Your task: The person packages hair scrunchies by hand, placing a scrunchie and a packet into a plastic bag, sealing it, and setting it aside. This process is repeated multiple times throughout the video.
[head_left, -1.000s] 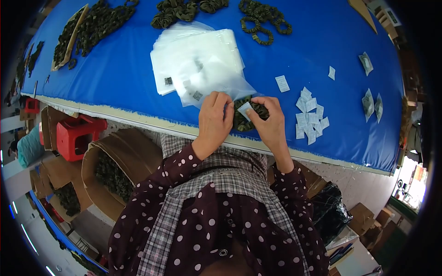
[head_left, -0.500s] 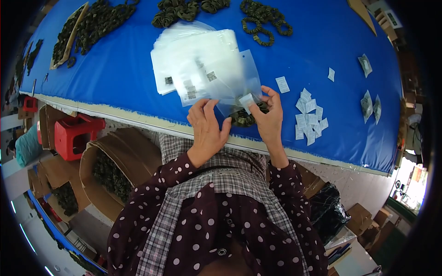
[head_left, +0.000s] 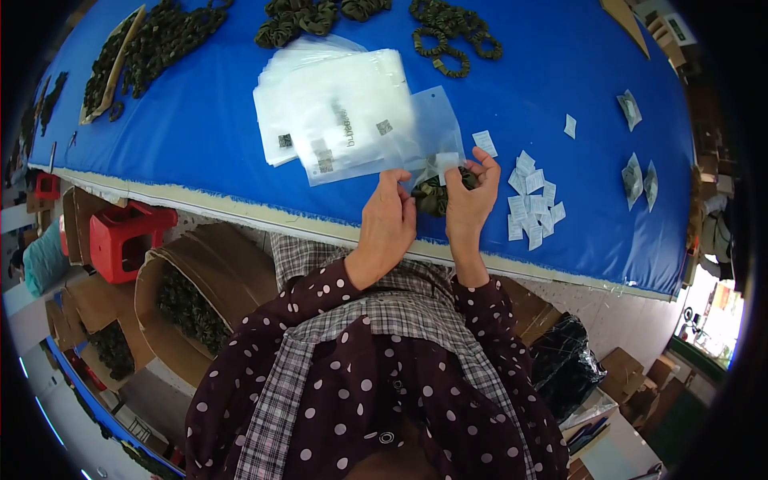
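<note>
My left hand (head_left: pixel 386 220) is closed, thumb and forefinger pinched at the near edge of a clear plastic bag (head_left: pixel 436 112). With thumb and fingers closed, my right hand (head_left: pixel 470 204) grips a small white label (head_left: pixel 446 163) over the bag's mouth. Between the two hands, close to the table's front edge, sit dark green scrunchies (head_left: pixel 432 200), partly hidden by the bag and my right hand. Left of the bag lies a fanned stack of printed plastic bags (head_left: pixel 344 104), which it partly overlaps.
Loose white labels (head_left: pixel 534 200) lie in a heap right of my hands, on the blue table (head_left: pixel 560 72). Filled packets (head_left: pixel 632 180) rest at the far right. More green scrunchies (head_left: pixel 452 36) are along the back. Below the left front edge stand a red stool (head_left: pixel 120 248) and a cardboard box (head_left: pixel 172 320).
Both hands have shifted slightly right with the bag edge and the label. The label now sits lower over the bag's mouth, and my left fingers have closed together.
</note>
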`<state>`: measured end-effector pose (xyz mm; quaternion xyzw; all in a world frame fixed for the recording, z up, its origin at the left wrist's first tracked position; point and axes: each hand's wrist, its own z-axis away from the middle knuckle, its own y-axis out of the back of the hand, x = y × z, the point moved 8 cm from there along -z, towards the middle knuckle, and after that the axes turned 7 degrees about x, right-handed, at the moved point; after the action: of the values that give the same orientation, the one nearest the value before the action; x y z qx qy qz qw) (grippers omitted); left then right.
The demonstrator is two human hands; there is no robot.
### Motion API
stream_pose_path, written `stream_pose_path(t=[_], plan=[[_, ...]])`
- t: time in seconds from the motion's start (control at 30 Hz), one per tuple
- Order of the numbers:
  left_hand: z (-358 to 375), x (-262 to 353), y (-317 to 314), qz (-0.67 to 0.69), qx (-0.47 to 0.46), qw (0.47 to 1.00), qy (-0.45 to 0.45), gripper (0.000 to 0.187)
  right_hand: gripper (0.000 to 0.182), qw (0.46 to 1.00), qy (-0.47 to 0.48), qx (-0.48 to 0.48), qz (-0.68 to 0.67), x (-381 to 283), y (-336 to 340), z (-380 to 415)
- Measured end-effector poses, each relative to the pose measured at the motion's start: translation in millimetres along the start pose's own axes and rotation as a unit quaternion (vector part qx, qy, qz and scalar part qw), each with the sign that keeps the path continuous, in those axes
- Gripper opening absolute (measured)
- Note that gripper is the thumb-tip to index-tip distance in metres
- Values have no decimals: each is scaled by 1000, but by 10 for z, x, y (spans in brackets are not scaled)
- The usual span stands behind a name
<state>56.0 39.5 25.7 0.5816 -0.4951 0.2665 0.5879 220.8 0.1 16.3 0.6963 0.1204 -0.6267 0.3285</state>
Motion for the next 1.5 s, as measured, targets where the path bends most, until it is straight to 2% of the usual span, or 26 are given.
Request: stream_pose_path(t=[0.13, 0.3, 0.43, 0.47, 0.6, 0.8, 0.97, 1.03, 1.1, 1.3, 1.43, 1.5], plan=[[19, -15, -38, 38, 7, 997, 65, 48, 57, 1000, 0, 19, 21, 14, 7, -21], [-79, -61, 13, 19, 34, 999, 30, 47, 63, 992, 94, -84, 3, -130, 69, 2], [-99, -102, 0, 19, 27, 997, 63, 47, 73, 960, 162, -200, 113, -203, 106, 26], [-89, -78, -8, 20, 26, 997, 63, 47, 73, 960, 161, -199, 114, -239, 97, 36], [-16, 56, -41, 63, 1, 996, 66, 47, 76, 966, 39, -101, 235, -228, 38, 38], [-48, -47, 18, 78, -1, 992, 96, 47, 70, 973, 87, -110, 183, -206, 43, 11], [66, -78, -32, 168, -74, 974, 136, 48, 59, 961, 86, -23, 260, -30, 15, -38], [-56, 136, 136, 58, -2, 998, 32, 46, 60, 966, 127, -51, 218, -83, -7, 11], [-114, 354, 243, -50, 68, 994, -73, 45, 60, 967, 167, -76, 179, -132, 22, 81], [-170, 140, 39, -131, 16, 987, -87, 45, 57, 948, 117, -51, 291, -170, 265, 91], [-75, -197, 43, 28, -18, 992, 123, 47, 56, 921, 45, -241, 303, -254, 365, 83], [-50, -214, 39, 47, -29, 987, 152, 47, 53, 906, 82, -291, 297, -409, 410, 28]])
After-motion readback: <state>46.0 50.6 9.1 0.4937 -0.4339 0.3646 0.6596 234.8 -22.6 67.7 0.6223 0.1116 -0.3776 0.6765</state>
